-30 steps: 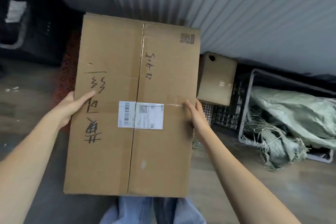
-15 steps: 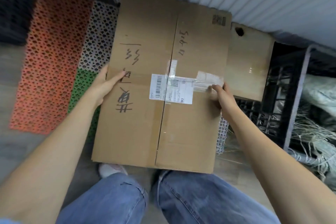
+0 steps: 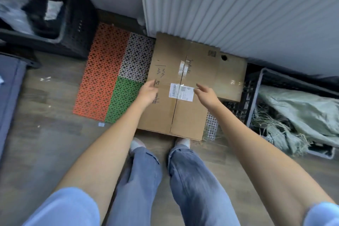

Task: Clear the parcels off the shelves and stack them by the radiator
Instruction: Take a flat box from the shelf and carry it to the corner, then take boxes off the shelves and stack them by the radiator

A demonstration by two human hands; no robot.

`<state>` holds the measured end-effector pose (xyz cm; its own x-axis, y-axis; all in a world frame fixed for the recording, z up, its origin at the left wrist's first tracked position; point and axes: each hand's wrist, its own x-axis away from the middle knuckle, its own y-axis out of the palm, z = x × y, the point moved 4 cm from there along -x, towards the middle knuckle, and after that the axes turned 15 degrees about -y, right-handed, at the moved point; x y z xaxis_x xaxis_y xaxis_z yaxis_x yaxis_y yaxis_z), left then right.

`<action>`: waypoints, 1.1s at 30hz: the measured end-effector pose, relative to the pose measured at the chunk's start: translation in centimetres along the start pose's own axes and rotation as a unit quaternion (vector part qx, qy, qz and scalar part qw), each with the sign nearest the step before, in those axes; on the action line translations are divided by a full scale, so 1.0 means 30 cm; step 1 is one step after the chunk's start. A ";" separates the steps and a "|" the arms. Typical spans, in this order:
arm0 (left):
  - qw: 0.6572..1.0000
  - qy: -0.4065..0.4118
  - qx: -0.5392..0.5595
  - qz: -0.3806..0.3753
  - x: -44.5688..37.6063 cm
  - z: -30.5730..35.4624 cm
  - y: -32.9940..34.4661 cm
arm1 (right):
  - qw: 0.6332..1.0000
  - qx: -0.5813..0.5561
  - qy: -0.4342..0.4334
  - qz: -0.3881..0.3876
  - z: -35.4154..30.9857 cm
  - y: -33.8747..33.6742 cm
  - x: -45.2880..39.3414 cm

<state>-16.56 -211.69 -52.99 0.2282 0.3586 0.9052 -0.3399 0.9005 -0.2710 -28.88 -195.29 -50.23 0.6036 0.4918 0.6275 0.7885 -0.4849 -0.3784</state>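
Observation:
A large flat cardboard parcel point(image 3: 190, 115) with a white label and black handwriting lies on the floor, its far edge against the white ribbed radiator point(image 3: 238, 9). My left hand point(image 3: 147, 92) hovers over its left part with relaxed fingers, holding nothing. My right hand point(image 3: 206, 93) hangs over its right side by the label, fingers loose and apart from the box. A smaller cardboard parcel point(image 3: 232, 77) sits to the right of the big one, below the radiator.
Orange, grey and green perforated mats point(image 3: 110, 77) lie left of the parcel. A black crate point(image 3: 73, 29) stands at the far left. A crate holding a pale green sack point(image 3: 300, 108) is at the right. My feet stand at the parcel's near edge on the wooden floor point(image 3: 45, 134).
The big parcel went down from my hands onto the floor by the radiator. Both hands have let go of its sides and lifted off it.

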 end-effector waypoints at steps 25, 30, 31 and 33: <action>0.904 -0.182 0.264 0.283 2.139 -1.290 -0.658 | 0.715 0.337 -0.423 -0.443 -1.261 0.751 1.793; 0.828 -0.192 0.401 0.342 2.475 -1.751 -0.517 | 0.598 0.362 -0.468 -0.541 -1.119 1.059 2.290; 0.815 -0.198 0.416 0.352 2.532 -1.844 -0.473 | 0.568 0.383 -0.470 -0.557 -1.076 1.124 2.380; 0.792 -0.215 0.444 0.361 2.648 -2.047 -0.366 | 0.532 0.402 -0.478 -0.571 -0.984 1.251 2.560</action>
<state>61.32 -178.00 1.80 -0.5845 0.4118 0.6991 -0.7907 -0.0957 -0.6047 43.59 -197.08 3.86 -0.8431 0.4634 0.2729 0.2689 0.8028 -0.5322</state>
